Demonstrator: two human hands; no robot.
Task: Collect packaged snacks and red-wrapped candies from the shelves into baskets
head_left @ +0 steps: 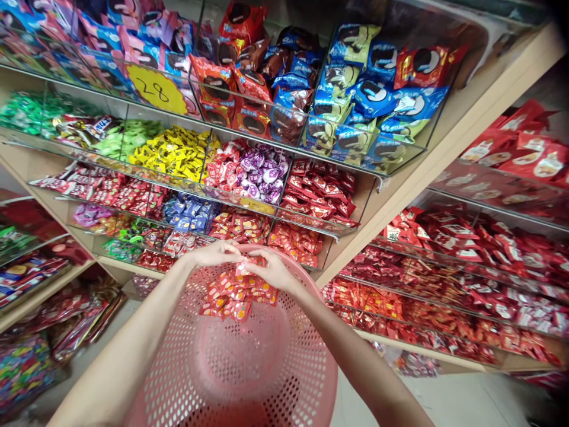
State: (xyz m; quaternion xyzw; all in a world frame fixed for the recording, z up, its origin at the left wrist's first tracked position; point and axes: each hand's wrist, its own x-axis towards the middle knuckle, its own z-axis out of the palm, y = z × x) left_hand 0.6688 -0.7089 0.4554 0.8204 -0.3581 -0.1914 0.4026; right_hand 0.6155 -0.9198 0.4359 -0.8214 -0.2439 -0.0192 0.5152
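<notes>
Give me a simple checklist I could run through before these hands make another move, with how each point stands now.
1. Packet secured: ok. The right-hand grip has a small red packet at its thumb and fingers.
2. Left-hand grip touching that packet: cannot tell. Its fingertips are close by, but the contact is unclear.
3. Basket underneath: ok. Both hands are over the far part of the pink basket.
4. Loose packets inside the basket: ok. They lie in a heap toward its far side.
5. Bare space in the basket: ok. Much of its bottom shows, nearer the person.
6. Basket firmly supported: cannot tell. Its underside is hidden.
</notes>
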